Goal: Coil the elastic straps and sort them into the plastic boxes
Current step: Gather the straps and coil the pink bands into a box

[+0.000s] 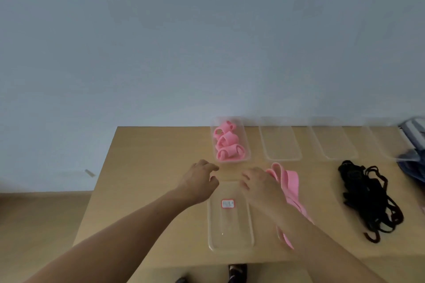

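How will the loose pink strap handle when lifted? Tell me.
Probably floppy: the loose pink strap lies in soft folds on the table. Likely light, since it looks like a thin flat band. Its long tail may dangle and drag.

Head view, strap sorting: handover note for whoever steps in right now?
Left hand: open, fingers loosely curled, holds nothing, at the far end of the near box.
Right hand: open, at the same end. The loose pink straps lie right beside it; contact unclear.
Done: a few pink coils sit in the far-left box.
Left: coil the loose pink straps, then the black straps heaped further right on the table. The near box and the other far boxes look empty.
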Action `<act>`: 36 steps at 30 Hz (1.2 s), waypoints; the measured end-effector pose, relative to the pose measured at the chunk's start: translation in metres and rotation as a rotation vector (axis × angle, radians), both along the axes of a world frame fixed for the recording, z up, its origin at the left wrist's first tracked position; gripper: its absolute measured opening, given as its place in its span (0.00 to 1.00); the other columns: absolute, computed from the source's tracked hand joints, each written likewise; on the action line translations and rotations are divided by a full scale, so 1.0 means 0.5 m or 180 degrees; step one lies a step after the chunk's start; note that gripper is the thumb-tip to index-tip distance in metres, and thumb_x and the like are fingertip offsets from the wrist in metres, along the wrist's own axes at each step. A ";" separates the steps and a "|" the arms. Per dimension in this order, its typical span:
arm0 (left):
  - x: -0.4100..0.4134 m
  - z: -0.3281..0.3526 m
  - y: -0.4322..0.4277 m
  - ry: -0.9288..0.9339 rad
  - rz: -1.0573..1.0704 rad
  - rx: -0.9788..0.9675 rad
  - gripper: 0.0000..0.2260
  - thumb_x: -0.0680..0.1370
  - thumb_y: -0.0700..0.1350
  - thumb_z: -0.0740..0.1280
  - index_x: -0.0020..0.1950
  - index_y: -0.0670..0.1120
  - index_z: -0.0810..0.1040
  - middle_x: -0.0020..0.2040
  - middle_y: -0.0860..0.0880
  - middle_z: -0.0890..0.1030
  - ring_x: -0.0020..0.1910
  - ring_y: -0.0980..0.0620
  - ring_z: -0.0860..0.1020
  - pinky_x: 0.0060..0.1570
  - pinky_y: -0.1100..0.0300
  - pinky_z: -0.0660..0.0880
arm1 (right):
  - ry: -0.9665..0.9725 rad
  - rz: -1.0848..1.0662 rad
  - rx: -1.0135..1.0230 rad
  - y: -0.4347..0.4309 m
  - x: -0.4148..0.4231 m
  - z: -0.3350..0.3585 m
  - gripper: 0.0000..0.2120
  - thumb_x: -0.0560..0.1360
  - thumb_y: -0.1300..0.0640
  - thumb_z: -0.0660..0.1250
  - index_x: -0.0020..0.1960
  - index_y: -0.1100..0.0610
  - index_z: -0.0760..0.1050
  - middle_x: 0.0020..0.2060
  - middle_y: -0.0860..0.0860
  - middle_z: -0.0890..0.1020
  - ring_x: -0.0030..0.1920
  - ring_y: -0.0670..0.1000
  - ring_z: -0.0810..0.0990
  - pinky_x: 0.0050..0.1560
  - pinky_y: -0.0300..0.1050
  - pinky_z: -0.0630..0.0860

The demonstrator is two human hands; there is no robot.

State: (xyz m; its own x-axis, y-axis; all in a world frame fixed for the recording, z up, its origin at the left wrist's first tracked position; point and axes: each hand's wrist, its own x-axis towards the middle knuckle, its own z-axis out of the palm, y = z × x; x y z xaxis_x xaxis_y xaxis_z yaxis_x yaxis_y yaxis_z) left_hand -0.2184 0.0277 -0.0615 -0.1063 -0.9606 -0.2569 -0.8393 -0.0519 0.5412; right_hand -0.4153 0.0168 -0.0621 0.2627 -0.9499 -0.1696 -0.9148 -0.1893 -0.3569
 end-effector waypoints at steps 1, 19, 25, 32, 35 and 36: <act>0.005 -0.011 0.013 0.0039 0.0028 0.0132 0.19 0.79 0.45 0.62 0.70 0.49 0.75 0.68 0.47 0.73 0.66 0.47 0.73 0.65 0.55 0.70 | 0.0022 -0.0118 0.0287 0.019 0.006 -0.007 0.07 0.76 0.50 0.61 0.48 0.52 0.73 0.47 0.49 0.78 0.47 0.51 0.77 0.52 0.49 0.69; 0.042 -0.051 0.081 0.0812 0.0711 0.0776 0.21 0.80 0.45 0.64 0.71 0.42 0.70 0.51 0.51 0.75 0.50 0.51 0.75 0.48 0.62 0.70 | 0.0026 -0.1428 0.0944 0.093 0.078 -0.058 0.31 0.64 0.36 0.72 0.57 0.56 0.69 0.53 0.52 0.73 0.51 0.55 0.79 0.44 0.47 0.74; 0.074 -0.014 0.071 0.0902 0.0847 0.0889 0.18 0.81 0.47 0.62 0.68 0.42 0.72 0.58 0.45 0.81 0.55 0.45 0.80 0.54 0.56 0.76 | -0.1684 -0.1334 0.0802 0.053 0.067 -0.003 0.10 0.74 0.52 0.70 0.43 0.55 0.72 0.31 0.48 0.80 0.29 0.47 0.79 0.33 0.41 0.74; 0.047 0.062 -0.034 0.1431 0.0910 0.0479 0.08 0.80 0.44 0.60 0.43 0.44 0.75 0.40 0.48 0.84 0.33 0.52 0.80 0.32 0.62 0.71 | -0.2147 -0.1354 0.0358 -0.049 0.077 0.060 0.12 0.73 0.50 0.71 0.49 0.52 0.69 0.39 0.53 0.82 0.25 0.48 0.79 0.27 0.43 0.74; 0.041 0.080 -0.100 0.1261 0.1080 0.0288 0.09 0.80 0.45 0.61 0.41 0.46 0.73 0.37 0.49 0.82 0.30 0.51 0.79 0.34 0.61 0.73 | -0.1784 -0.1292 0.0265 -0.124 0.075 0.079 0.19 0.71 0.44 0.70 0.54 0.53 0.70 0.44 0.49 0.80 0.39 0.55 0.82 0.36 0.48 0.78; 0.039 0.081 -0.120 0.1168 0.1133 0.0276 0.09 0.80 0.45 0.61 0.40 0.46 0.73 0.37 0.48 0.82 0.31 0.50 0.78 0.35 0.60 0.74 | -0.1676 -0.1271 0.0280 -0.150 0.075 0.080 0.19 0.70 0.44 0.70 0.54 0.53 0.69 0.45 0.49 0.80 0.42 0.55 0.81 0.40 0.50 0.78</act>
